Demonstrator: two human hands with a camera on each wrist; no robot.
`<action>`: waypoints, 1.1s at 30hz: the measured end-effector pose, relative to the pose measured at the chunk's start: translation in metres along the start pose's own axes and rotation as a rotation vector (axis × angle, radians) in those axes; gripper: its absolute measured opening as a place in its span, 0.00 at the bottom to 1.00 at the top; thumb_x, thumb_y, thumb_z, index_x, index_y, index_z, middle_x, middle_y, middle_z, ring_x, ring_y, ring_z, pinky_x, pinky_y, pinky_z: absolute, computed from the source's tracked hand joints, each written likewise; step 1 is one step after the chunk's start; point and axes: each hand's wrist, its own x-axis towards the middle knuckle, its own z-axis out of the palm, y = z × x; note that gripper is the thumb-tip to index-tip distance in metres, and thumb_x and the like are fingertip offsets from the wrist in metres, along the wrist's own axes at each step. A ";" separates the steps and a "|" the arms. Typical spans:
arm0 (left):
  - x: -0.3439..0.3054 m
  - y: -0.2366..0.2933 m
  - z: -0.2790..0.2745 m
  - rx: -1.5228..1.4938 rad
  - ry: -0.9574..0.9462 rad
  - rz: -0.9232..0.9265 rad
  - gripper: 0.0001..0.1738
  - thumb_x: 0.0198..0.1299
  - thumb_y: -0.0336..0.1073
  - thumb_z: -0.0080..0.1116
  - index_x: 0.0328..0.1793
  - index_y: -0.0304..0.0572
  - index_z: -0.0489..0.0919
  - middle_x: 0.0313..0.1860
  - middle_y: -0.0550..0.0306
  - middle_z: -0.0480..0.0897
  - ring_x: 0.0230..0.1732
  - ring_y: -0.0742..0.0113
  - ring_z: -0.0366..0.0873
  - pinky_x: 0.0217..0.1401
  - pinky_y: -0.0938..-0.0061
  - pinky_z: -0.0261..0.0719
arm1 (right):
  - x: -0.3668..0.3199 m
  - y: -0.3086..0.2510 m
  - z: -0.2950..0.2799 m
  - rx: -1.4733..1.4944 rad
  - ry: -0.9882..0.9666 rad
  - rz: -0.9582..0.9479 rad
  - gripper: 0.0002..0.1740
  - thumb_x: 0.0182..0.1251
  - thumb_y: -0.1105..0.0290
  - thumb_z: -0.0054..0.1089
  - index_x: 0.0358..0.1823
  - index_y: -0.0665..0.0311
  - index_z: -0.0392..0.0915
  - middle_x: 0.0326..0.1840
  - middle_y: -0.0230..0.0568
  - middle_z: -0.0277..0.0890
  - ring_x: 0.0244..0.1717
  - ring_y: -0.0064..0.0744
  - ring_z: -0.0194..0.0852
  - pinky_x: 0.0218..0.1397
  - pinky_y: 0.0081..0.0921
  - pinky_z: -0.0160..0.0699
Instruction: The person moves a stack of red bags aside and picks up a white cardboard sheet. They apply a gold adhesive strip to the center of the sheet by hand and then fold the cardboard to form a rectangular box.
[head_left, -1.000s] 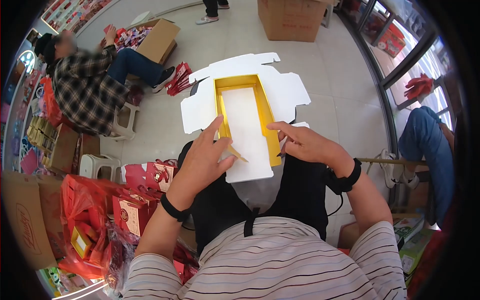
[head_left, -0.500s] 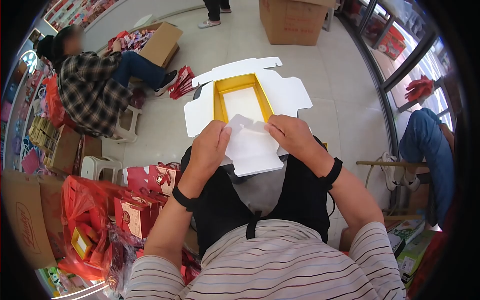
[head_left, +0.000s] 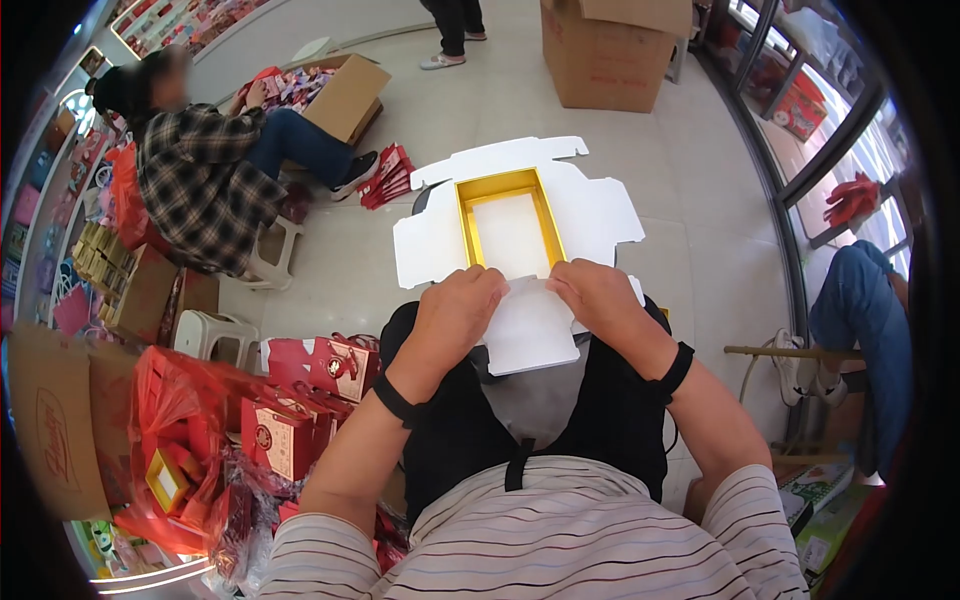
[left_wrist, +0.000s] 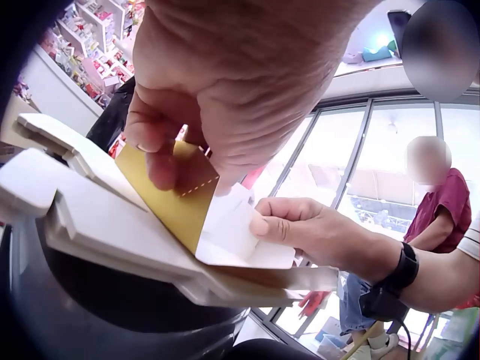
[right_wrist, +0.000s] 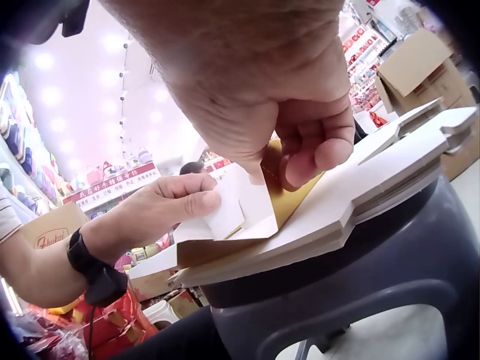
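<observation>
On my lap side, a half-folded card box with gold walls (head_left: pixel 467 228) and a white floor lies over white cut-out card sheets (head_left: pixel 425 245), which rest on a grey plastic stool (right_wrist: pixel 375 255). My left hand (head_left: pixel 458 308) pinches the card at the near left corner. At the near right corner, my right hand (head_left: pixel 603 300) pinches the card too, fingers curled over the gold wall (right_wrist: pixel 289 195) in the right wrist view. Between the hands, a white end flap (head_left: pixel 535 335) extends toward me.
Red gift bags (head_left: pixel 285 435) and a red plastic bag (head_left: pixel 165 410) stand at left. A seated person in a plaid shirt (head_left: pixel 195 190) is beside an open carton (head_left: pixel 350 100). A large carton (head_left: pixel 608 60) stands at the back. Another person's jeans (head_left: pixel 850 310) show at right.
My hands went from loosely spread at the box's sides to gripping its near end corners. The near side walls were folded inward, and both hands have since moved closer together.
</observation>
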 end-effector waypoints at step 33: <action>0.007 -0.010 0.011 0.054 -0.104 0.083 0.07 0.76 0.40 0.63 0.55 0.51 0.82 0.38 0.53 0.82 0.38 0.48 0.87 0.39 0.55 0.85 | 0.000 0.014 -0.025 0.324 -0.218 -0.011 0.18 0.76 0.76 0.61 0.65 0.63 0.80 0.44 0.45 0.84 0.40 0.35 0.85 0.51 0.34 0.85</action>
